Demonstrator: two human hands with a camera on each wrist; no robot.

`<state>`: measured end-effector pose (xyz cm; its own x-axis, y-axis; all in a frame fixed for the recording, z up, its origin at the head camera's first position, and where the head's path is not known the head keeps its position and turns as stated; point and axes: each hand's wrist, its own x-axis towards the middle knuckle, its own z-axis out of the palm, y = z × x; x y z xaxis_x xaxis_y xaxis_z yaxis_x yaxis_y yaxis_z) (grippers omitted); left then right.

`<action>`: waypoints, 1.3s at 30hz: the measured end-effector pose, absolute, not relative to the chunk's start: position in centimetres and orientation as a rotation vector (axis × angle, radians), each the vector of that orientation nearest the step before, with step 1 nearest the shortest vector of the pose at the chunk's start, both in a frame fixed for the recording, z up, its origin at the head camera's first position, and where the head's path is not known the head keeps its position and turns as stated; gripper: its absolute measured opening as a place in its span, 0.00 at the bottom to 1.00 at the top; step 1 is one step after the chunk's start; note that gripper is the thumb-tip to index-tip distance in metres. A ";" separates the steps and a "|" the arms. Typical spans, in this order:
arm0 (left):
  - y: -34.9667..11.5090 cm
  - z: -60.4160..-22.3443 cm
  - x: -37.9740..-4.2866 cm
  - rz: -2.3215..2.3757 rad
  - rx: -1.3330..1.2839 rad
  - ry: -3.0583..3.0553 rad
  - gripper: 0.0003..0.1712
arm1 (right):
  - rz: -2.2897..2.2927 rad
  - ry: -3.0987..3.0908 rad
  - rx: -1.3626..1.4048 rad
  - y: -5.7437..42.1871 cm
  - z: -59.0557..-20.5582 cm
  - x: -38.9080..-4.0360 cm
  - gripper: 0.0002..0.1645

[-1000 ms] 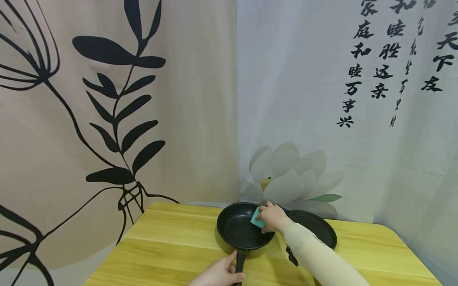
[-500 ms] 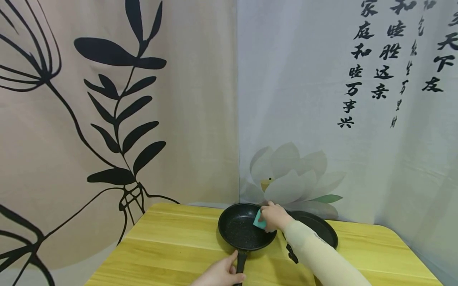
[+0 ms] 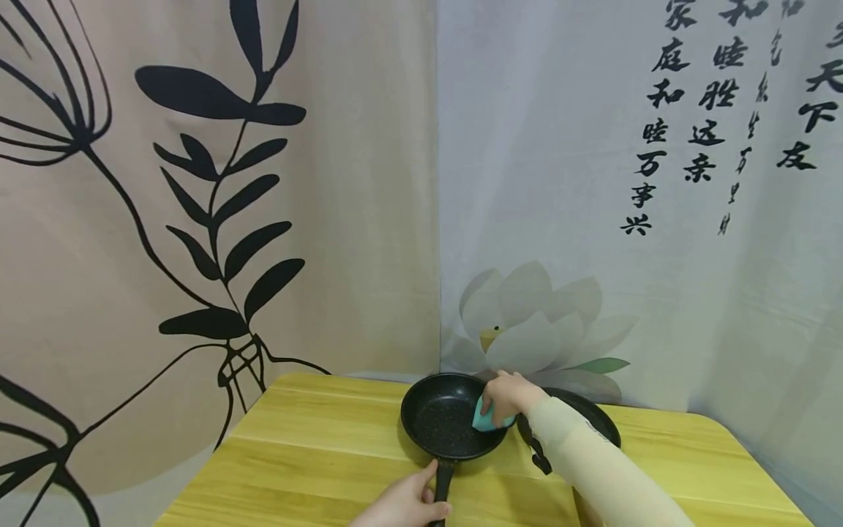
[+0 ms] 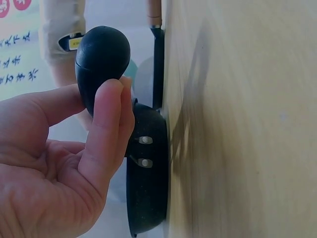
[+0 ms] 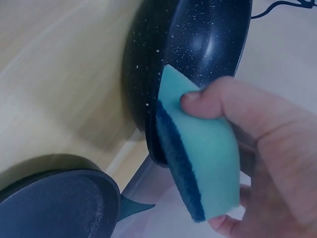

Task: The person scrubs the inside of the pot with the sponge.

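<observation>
A deep black speckled frying pan (image 3: 441, 421) sits on the table with its handle (image 3: 444, 479) toward me. My left hand (image 3: 410, 501) grips that handle; in the left wrist view its thumb and fingers close around the handle (image 4: 101, 57). At the pan's right rim, my right hand (image 3: 512, 395) pinches a mint-green sponge (image 3: 484, 417). The right wrist view shows the thumb on the sponge's soft face and its dark blue scouring side (image 5: 181, 158) against the pan's rim. Some fingers of the right hand are hidden behind the sponge.
A shallow black pan (image 3: 599, 424) lies right of the frying pan, partly covered by the right sleeve (image 3: 593, 468). Its light brown handle (image 4: 154, 14) shows in the left wrist view. The yellow wooden table (image 3: 316, 454) backs onto a printed curtain (image 3: 369, 219).
My right hand has moved slightly right with the sponge, from the pan's inside right part to its right rim. The left hand keeps its hold on the handle.
</observation>
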<state>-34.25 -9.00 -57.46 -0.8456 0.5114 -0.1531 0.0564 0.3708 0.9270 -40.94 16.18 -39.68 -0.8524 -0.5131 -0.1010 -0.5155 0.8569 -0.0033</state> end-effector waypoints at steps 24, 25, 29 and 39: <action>-8.9 -55.7 -33.1 1.462 0.467 2.192 0.57 | -0.079 2.751 -0.639 15.9 -38.9 -40.8 0.18; -8.8 -54.5 -32.4 1.448 0.476 2.214 0.56 | -0.091 2.737 -0.636 15.8 -38.8 -40.7 0.18; -8.1 -48.7 -28.4 1.432 0.499 2.286 0.45 | -0.126 2.694 -0.611 15.6 -38.7 -40.7 0.18; -7.6 -46.1 -26.5 1.512 0.531 2.253 0.40 | -0.238 2.627 -0.626 15.7 -38.9 -40.8 0.15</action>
